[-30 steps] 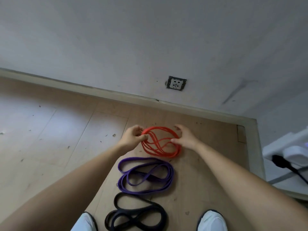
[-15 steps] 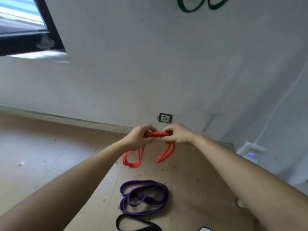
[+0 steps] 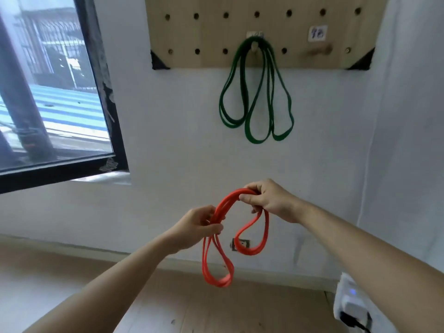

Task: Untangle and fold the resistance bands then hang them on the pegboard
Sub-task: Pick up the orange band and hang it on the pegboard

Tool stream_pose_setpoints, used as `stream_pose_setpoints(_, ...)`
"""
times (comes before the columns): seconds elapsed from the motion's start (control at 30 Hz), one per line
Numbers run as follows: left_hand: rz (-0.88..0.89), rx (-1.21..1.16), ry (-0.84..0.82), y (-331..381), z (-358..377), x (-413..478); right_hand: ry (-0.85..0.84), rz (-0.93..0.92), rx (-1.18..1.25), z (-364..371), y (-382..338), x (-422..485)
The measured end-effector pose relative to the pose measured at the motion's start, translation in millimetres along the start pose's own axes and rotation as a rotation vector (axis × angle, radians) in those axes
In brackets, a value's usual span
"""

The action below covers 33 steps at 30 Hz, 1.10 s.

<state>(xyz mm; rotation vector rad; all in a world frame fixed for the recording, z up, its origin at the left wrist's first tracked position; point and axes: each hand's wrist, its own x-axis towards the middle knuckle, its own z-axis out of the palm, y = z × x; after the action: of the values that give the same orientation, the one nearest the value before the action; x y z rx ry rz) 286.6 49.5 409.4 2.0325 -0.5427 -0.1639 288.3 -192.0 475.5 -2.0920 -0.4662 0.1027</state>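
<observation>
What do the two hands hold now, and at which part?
Both grip the red band: the right hand at its top bend, the left hand lower down the strands.

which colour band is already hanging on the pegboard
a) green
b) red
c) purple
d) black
a: the green band hangs from a peg on the pegboard, while the red band is off the board, gripped by the left hand and the right hand.
</observation>
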Motion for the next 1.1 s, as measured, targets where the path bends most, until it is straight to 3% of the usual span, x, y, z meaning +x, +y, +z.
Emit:
stream_pose_setpoints(0.3,0.093,0.059,0.179,122,-89,15,0.107,-0.125,0.067,-71,-128,23)
stream_pose_setpoints(0.47,0.165,-0.238,0.361,187,-137,30,0.199,-0.229,0.369,-112,-195,40)
stream_pose_setpoints(0.6,0.263,-0.389,0.475,235,-169,47,0.334,-0.328,0.474,-128,-239,59)
stream_pose_setpoints(0.77,0.335,-0.424,0.569,290,-199,66,0.574,-0.399,0.323,-136,-280,86)
stream_pose_setpoints(1.1,0.450,-0.392,0.679,345,-240,121,0.810,-0.562,0.117,-177,-310,132)
